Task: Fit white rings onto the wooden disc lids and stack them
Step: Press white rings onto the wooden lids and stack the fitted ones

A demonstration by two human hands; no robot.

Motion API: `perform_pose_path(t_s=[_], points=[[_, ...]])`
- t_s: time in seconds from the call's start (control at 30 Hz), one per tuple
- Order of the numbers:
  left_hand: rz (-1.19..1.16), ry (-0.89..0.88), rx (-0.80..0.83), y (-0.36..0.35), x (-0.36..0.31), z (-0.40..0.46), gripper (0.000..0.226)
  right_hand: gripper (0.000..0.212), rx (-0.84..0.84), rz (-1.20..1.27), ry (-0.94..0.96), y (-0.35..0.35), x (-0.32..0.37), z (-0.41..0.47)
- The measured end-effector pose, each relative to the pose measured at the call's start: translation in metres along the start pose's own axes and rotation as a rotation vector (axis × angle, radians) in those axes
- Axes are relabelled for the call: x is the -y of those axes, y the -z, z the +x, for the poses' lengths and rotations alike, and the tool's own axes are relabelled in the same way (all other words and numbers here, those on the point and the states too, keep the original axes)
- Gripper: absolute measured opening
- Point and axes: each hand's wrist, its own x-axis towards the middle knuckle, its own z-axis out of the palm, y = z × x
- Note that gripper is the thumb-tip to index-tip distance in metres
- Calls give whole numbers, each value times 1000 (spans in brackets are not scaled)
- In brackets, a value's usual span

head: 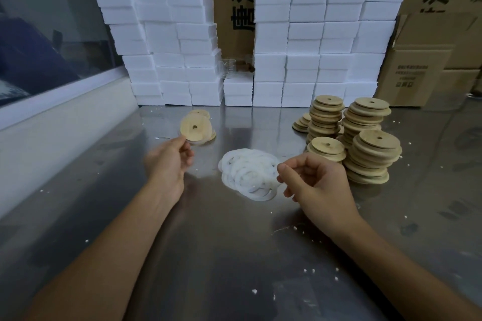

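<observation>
My left hand (169, 159) pinched one round wooden disc lid with a small centre hole (195, 128) by its lower edge, between thumb and curled fingers, and held it upright, a little blurred. A pale rim showed around this lid, but I could not tell if it was a ring. Just behind it, to the far left of the loose pile of thin white rings (250, 173), a few more flat wooden lids (202, 114) lay on the shiny steel table (234, 255).

The ring pile lay between my two hands. My right hand (317, 181) was just right of the pile, fingers curled loosely inward with thumb and forefinger close together near the pile's edge; I could not tell if they held a ring.

Right of the rings, close behind my right hand, stood several uneven stacks of plain wooden lids (365, 135), some of them leaning. Far behind the rings, a wall of white foam blocks (307, 41) closed the table's back edge, with brown cardboard cartons (422, 68) at its right and behind it. In the gap between the foam blocks some clear glass cups (229, 65) stood. Small white crumbs (309, 271) lay scattered on the steel nearer to me than the rings.
</observation>
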Motion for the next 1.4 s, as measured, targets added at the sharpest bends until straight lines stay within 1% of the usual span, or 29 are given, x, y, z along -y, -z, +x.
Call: perform_pose_path(t_s=[0.17, 0.33, 0.43, 0.53, 0.57, 0.63, 0.7, 0.73, 0.77, 0.8, 0.87, 0.93, 0.97, 1.03, 1.1, 1.17, 1.33, 1.4], points=[[53, -17, -15, -15, 4, 31, 15, 6, -29, -26, 32, 1, -2, 0], [129, 64, -10, -28, 6, 66, 20, 5, -37, -71, 100, 1, 0, 0], [182, 113, 8, -29, 7, 80, 18, 7, -42, -57, 106, 1, -1, 1], [294, 109, 29, -28, 9, 82, 19, 7, -62, -59, 111, 1, -2, 2], [340, 77, 25, -27, 10, 79, 22, 7, -79, -63, 125, 1, -2, 2], [452, -53, 5, -23, 16, 70, 23, 8, -137, -117, 188, 3, -1, 3], [566, -197, 24, -19, 22, 58, 22, 6, -211, -230, 290, 6, 0, 4], [609, -241, 42, -17, 24, 52, 19, 3, -244, -291, 341, 9, 0, 6], [639, -268, 61, -16, 25, 46, 15, 6, -273, -352, 374, 11, 0, 7], [666, -292, 81, -14, 25, 40, 12, 14, -294, -411, 381, 13, -2, 9], [729, -342, 154, -12, 26, 28, 12, 34, -311, -526, 334, 17, -7, 14], [798, -392, 248, -10, 28, 14, 12, 52, -267, -624, 246, 21, -11, 16], [836, -422, 285, -9, 28, 8, 12, 58, -226, -662, 195, 22, -14, 17], [927, -488, 357, -6, 29, -3, 11, 62, -162, -724, 111, 22, -17, 17], [1029, -561, 442, -4, 29, -13, 13, 60, -159, -753, 82, 22, -18, 18], [1071, -599, 504, -3, 29, -21, 15, 55, -189, -760, 88, 24, -17, 18], [1130, -696, 572, 1, 27, -32, 27, 34, -228, -733, 106, 26, -18, 18], [1116, -741, 592, 2, 26, -36, 33, 28, -234, -711, 123, 27, -19, 18]])
